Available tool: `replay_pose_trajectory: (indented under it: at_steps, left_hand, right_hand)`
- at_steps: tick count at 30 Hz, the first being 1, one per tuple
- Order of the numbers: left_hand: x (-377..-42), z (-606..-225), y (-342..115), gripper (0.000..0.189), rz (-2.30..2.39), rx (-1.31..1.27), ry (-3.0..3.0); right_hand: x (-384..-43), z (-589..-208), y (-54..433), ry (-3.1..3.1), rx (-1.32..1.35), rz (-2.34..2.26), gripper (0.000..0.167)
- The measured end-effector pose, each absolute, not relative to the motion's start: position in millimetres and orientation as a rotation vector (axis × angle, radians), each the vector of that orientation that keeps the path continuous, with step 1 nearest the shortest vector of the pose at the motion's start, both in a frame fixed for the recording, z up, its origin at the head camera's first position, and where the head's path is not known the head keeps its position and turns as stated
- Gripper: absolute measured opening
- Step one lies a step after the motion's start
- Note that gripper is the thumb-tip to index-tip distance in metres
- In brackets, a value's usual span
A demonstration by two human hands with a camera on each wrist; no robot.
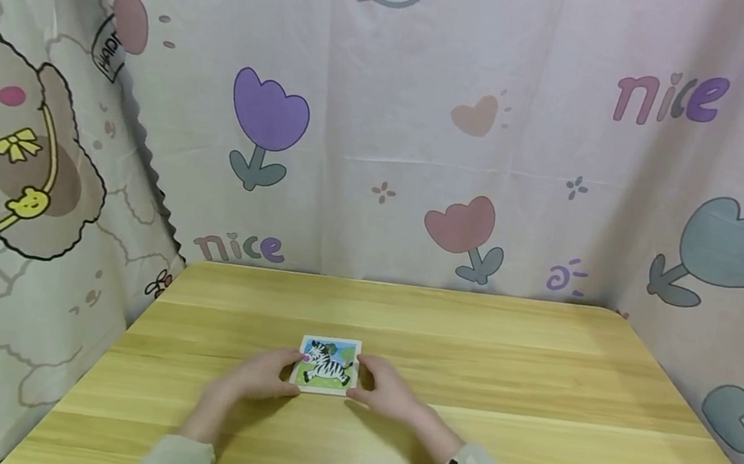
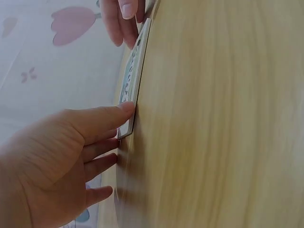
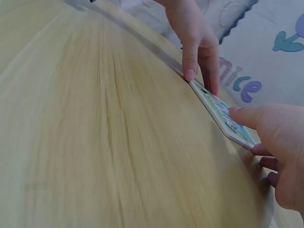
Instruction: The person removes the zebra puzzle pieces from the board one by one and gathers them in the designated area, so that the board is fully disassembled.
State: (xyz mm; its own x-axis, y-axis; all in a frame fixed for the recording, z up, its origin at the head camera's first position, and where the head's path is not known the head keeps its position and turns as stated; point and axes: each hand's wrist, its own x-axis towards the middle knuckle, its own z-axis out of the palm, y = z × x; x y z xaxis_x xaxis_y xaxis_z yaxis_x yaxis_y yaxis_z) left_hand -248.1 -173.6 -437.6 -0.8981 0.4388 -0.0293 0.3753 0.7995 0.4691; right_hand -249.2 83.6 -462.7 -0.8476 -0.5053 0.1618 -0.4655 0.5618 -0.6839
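**Zebra card (image 1: 326, 366) held from both sides**

My left hand (image 1: 260, 374) pinches its left edge and my right hand (image 1: 392, 391) pinches its right, thumbs nearer me. An edge grip probably keeps the zebra uncovered and the card steady. It is a little left of the bench's (image 1: 522, 374) middle; whether its underside lies fully flat, I cannot quite tell.
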Motion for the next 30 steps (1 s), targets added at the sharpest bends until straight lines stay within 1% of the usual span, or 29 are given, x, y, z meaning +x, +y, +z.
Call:
replay_pose_trajectory:
  at_steps: [9,18,30]
  left_hand:
    - [-247,-437,-140,0.06,0.603,0.767,2.82]
    - [-245,-436,-112,0.061,0.453,0.88,2.797]
    - [-234,-429,-80,0.065,0.448,0.902,2.724]
  right_hand:
    - [-239,-467,123,2.731,-0.731,-1.242,0.069]
    - [-226,-466,154,2.808,-0.669,-1.278,0.069]
    - [-214,-465,185,2.816,-0.544,-1.322,0.065]
